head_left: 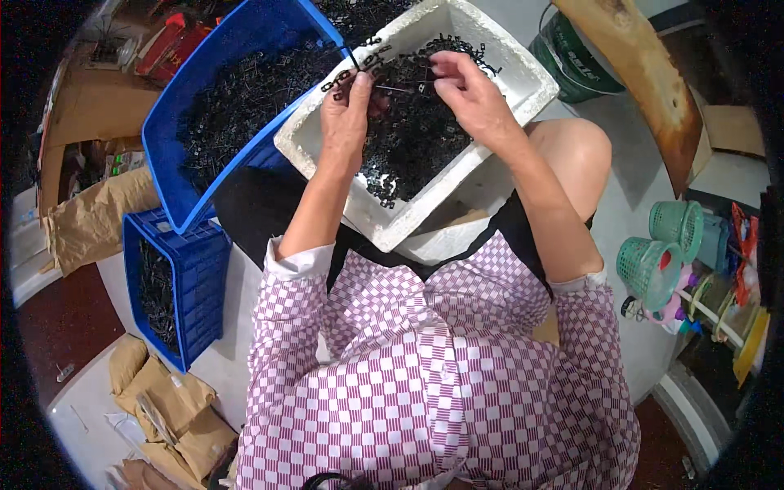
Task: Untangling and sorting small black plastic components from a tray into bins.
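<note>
My left hand [345,122] is closed, thumb pressed against the fingers, on a small cluster of black parts [371,59] with square holes and thin stems. Above the right half of a white foam box [306,135], my right hand [478,102] is pinched closed; what sits between its fingertips is too small to make out. A thin dark stem runs from the left hand toward the right one. Beneath both hands, the box holds a heap of similar loose black parts [416,147]. The box rests at my lap, tilted in view.
A large blue crate [167,155] full of black parts adjoins the box on the left. Below it stands a smaller blue crate [200,286]. Brown paper bags [184,400] lie at lower left. A green bucket [572,65] and green baskets [645,269] are to the right.
</note>
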Demonstrator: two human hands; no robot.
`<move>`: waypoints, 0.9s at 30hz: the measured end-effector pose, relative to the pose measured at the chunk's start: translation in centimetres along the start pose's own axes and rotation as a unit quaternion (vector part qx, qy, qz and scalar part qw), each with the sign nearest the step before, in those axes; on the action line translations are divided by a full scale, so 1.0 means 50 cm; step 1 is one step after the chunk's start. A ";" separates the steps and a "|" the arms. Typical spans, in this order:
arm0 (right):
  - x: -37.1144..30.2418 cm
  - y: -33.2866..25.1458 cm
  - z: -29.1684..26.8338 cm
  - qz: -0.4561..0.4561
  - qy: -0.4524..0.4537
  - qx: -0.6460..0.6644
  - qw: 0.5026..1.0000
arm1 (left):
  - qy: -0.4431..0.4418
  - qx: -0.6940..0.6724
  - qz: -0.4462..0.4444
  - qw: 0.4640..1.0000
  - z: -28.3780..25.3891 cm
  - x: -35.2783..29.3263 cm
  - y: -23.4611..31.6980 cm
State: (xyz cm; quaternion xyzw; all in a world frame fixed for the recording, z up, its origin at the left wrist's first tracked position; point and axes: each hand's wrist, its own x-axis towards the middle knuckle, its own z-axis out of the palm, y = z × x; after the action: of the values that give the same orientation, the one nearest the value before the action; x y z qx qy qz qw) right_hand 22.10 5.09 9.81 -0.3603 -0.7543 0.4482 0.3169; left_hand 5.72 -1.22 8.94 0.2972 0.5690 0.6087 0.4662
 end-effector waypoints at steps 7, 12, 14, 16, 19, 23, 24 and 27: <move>-0.014 0.032 0.076 0.180 -0.078 0.139 0.971 | -0.016 -0.015 0.052 0.998 0.010 -0.018 -0.007; 0.008 0.047 0.078 0.279 -0.135 0.289 0.906 | -0.014 -0.032 0.021 0.999 -0.004 -0.014 -0.012; 0.010 0.041 0.072 0.307 -0.127 0.332 0.883 | 0.035 -0.153 -0.089 0.984 -0.011 -0.006 -0.009; 0.009 0.034 0.064 0.301 -0.126 0.350 0.878 | 0.036 -0.170 -0.106 0.979 -0.021 -0.004 -0.006; 0.008 0.023 0.051 0.289 -0.116 0.386 0.868 | 0.033 -0.201 -0.144 0.968 -0.027 -0.004 -0.002; 0.006 0.014 0.039 0.260 -0.064 0.411 0.872 | 0.018 -0.226 -0.149 0.962 -0.021 -0.010 -0.001; 0.004 0.011 0.039 0.249 -0.066 0.383 0.887 | 0.018 -0.231 -0.149 0.961 -0.018 -0.011 -0.002; 0.002 0.005 0.044 0.227 -0.069 0.327 0.915 | 0.015 -0.239 -0.150 0.959 -0.009 -0.013 -0.005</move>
State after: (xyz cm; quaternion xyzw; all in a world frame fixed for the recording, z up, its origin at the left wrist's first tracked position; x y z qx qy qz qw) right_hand 20.32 4.27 8.74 -0.3665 -0.4836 0.7532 0.2540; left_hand 5.61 -2.00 8.70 0.0793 0.4523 0.6544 0.6007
